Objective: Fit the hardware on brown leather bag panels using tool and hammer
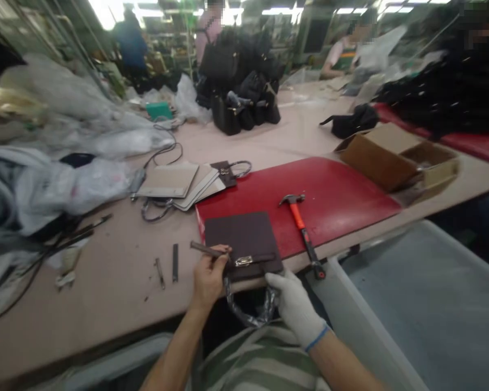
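Note:
A dark brown handbag panel (240, 231) with a metal clasp (243, 261) lies at the table's front edge. Its plastic-wrapped handle (244, 317) hangs toward me. My bare left hand (209, 274) is closed around a slim metal bar tool (201, 248), at the panel's left side near the clasp. With a white glove on, my right hand (293, 298) grips the panel's lower right corner, beside the handle. A claw hammer (300, 222) with an orange and black handle rests to the right on a red board (342, 195), its handle end over the table edge.
Stacked panels with handles (169, 181) lie left of the red board. Two small metal pieces, one a dark strip (175, 263), are on the table. An open cardboard box (385, 155) stands right; a grey bin (427, 293) sits below. Black bags (240, 81) and people are farther back.

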`<act>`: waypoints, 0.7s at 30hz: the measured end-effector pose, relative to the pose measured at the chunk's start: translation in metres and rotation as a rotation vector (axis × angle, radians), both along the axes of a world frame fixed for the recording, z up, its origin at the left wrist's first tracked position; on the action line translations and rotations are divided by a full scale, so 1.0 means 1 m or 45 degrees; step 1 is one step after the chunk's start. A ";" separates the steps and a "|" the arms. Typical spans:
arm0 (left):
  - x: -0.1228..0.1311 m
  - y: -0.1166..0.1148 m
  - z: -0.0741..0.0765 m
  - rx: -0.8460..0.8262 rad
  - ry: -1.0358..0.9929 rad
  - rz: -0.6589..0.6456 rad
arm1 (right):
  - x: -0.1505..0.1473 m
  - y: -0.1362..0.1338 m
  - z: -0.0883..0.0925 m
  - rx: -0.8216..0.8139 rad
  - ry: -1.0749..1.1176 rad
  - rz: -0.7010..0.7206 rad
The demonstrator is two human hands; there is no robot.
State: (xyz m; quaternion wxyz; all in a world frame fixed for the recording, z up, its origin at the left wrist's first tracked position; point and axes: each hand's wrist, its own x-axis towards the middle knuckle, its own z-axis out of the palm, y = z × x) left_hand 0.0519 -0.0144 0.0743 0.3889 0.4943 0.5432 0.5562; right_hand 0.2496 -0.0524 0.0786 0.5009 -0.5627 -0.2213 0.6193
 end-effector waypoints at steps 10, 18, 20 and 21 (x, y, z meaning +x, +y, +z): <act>0.016 0.004 0.000 -0.022 -0.045 -0.068 | 0.024 0.015 0.004 -0.045 0.089 0.255; 0.027 0.000 0.027 0.020 -0.117 -0.152 | 0.021 0.021 0.001 0.142 0.111 0.341; 0.034 0.004 0.038 0.026 -0.117 -0.196 | 0.020 0.020 0.003 0.155 0.145 0.357; 0.037 0.006 0.043 0.023 -0.122 -0.226 | 0.018 0.019 0.003 0.161 0.164 0.361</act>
